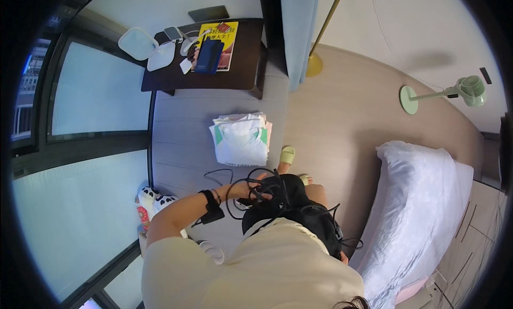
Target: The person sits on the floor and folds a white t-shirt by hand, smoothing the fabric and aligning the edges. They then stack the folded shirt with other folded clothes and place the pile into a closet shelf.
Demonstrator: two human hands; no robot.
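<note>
My left hand [261, 188] is at my lap, partly behind loops of black cable [230, 200], its fingers over my black shorts [290, 188]; whether it grips the cable is not plain. A black band with a small black box [212, 212] sits on that wrist. Only a few fingers of my right hand [344, 258] show, low beside my right hip; the rest is hidden by my body and shorts. More black cable hangs near that hip. Just beyond my left hand, a stack of folded shirts [240, 142], a white and green one on top, lies on the grey cushioned seat [180, 112].
A dark wooden low table [244, 60] holds a yellow book [230, 48], a dark blue case [209, 56] and a white lamp [138, 43]. Spotted plush toys [154, 198] sit by the window. To the right stand a green fan [408, 99] and a cloth-covered object [417, 212].
</note>
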